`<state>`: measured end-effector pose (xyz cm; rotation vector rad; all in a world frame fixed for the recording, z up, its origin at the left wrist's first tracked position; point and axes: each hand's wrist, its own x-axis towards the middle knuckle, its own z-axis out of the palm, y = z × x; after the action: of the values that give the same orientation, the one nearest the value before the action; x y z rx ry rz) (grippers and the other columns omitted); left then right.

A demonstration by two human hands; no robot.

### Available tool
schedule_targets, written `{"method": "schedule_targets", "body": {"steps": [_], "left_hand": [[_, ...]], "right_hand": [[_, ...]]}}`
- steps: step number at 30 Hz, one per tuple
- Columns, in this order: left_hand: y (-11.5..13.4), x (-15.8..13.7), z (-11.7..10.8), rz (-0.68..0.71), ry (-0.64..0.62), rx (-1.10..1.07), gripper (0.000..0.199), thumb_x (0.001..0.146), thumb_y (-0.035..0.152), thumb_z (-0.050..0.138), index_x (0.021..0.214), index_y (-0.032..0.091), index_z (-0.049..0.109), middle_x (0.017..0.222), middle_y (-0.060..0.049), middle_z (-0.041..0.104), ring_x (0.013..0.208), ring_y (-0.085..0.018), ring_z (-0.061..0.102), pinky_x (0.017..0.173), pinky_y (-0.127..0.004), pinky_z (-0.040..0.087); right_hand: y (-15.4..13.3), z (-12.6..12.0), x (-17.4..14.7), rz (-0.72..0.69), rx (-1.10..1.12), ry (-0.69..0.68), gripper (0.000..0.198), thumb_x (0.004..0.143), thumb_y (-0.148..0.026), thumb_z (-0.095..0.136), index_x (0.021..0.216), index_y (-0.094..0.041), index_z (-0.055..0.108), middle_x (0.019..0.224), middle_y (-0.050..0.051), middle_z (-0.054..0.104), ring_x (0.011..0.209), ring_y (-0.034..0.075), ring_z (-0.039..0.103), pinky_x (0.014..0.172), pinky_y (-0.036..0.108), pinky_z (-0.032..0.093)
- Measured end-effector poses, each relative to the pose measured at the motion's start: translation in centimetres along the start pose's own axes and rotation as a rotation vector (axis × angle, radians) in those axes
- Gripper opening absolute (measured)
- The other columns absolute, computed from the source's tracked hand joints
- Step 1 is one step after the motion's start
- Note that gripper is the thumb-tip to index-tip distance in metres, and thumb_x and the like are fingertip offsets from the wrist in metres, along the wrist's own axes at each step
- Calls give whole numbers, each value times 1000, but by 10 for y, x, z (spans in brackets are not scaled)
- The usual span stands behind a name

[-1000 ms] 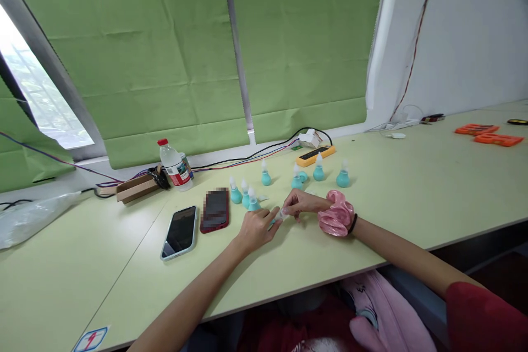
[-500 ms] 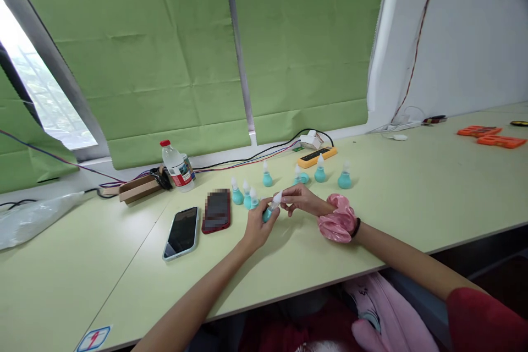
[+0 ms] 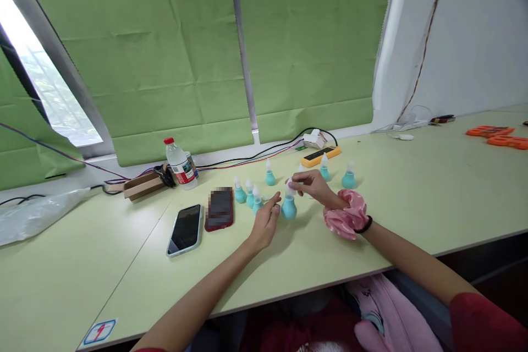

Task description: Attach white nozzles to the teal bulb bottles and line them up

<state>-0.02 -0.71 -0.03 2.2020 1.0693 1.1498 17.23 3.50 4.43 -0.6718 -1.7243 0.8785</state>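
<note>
By its clear tapered nozzle, my right hand pinches a teal bulb-type nasal aspirator, which is upright at the table's middle. My left hand is just left of that bulb, off it, with fingers extended and nothing held. Left of my left hand, several like aspirators stand in a loose row. One more aspirator is farther back. Beyond my right hand are two standing aspirators, one near the yellow device and one to the right. Another nozzle is mostly hidden behind my right hand.
Two phones, one light-cased and one red-cased, lie left of the hands. A red-capped bottle and cardboard tray stand behind them. A yellow device lies near cables. Orange tools lie far right.
My left hand has let go of the aspirator, which now stands upright on the table. My right hand has moved up onto its nozzle. The view has shifted slightly.
</note>
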Motion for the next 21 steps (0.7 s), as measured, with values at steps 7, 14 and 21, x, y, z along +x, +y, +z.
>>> {"method": "schedule_targets", "body": {"steps": [7,14,21], "left_hand": [[-11,-3,16,144,-209,523,55,80,27,31,128,10,14,135,-14,11,124,-24,5,98,-43,16],[-14,10,37,-9,-197,777,55,79,39,28,123,5,27,134,-19,10,121,-38,3,93,-49,18],[-17,32,55,-179,-163,948,57,77,46,26,117,6,34,131,-22,17,114,-45,16,86,-56,16]], "right_hand": [[16,-9,24,-69,-293,456,29,63,-40,57,67,-11,60,56,2,56,41,9,45,42,22,39],[22,9,53,15,-752,257,27,71,-34,47,66,-12,62,58,4,60,55,12,54,58,21,40],[27,10,63,277,-948,-7,36,73,-34,45,92,-7,59,48,3,57,44,12,53,59,22,40]]}}
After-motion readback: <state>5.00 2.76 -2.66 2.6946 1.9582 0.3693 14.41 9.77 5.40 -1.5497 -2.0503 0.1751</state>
